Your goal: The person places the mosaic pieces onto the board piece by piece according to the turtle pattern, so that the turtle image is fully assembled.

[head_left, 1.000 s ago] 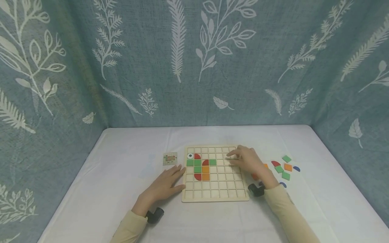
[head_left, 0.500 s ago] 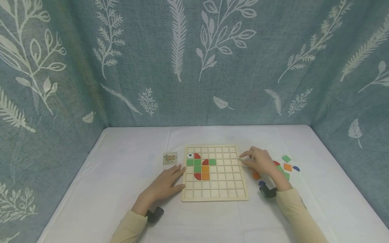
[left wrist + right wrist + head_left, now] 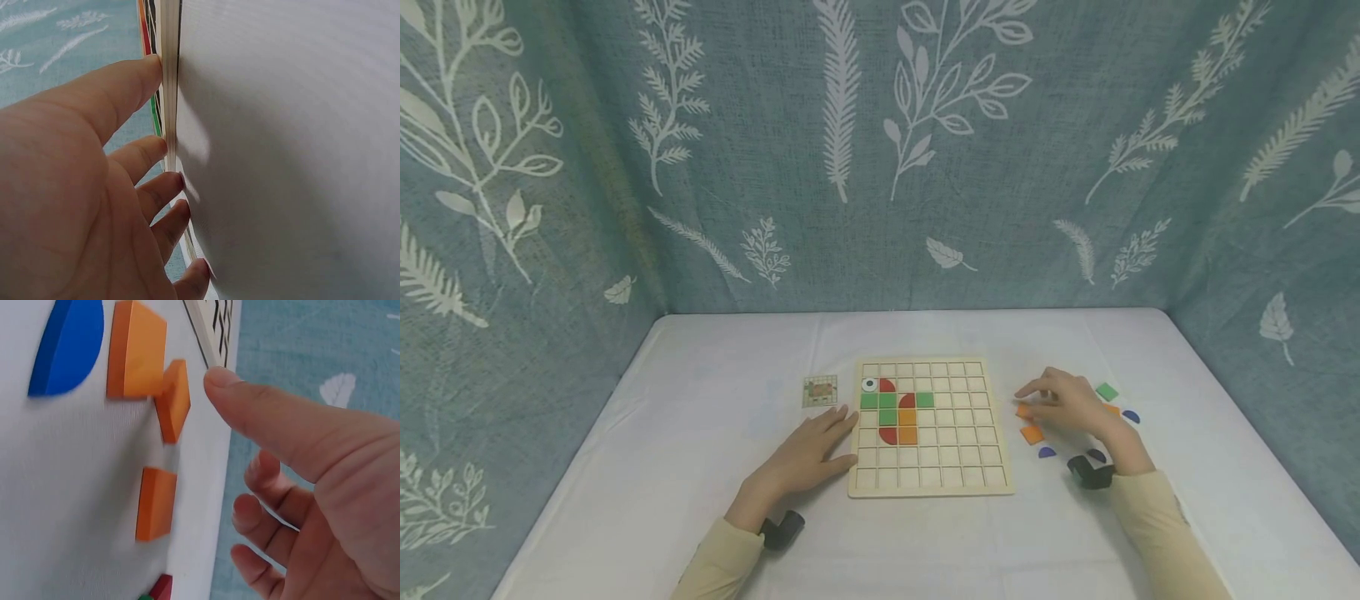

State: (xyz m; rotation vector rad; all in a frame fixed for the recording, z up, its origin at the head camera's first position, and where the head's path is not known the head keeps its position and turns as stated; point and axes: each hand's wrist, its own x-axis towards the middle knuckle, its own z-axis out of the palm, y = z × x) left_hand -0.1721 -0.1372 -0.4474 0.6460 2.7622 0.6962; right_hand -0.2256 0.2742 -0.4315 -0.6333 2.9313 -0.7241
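Note:
My left hand (image 3: 808,454) rests beside the wooden grid board (image 3: 958,458), its extended fingertips and thumb touching the board's left edge (image 3: 169,94). Green squares (image 3: 887,417), orange squares (image 3: 907,426), red curved tiles (image 3: 887,385) and a white eye tile (image 3: 869,384) sit in the grid's upper left. To the right of the board, my right hand (image 3: 1067,404) hovers above loose tiles, thumb and fingers apart, gripping nothing. Close to its thumb in the right wrist view are orange tiles (image 3: 175,403) and a blue half-round tile (image 3: 69,350).
A small picture card (image 3: 820,390) lies left of the board's upper corner. A green square (image 3: 1107,392) and blue half-round tiles (image 3: 1131,417) lie around my right hand, which covers others. Patterned fabric (image 3: 880,167) hangs behind the white tabletop (image 3: 625,500).
My right hand has moved right, off the board and over the loose tiles. The left hand keeps its place at the board's edge. Tiles on the grid are unchanged.

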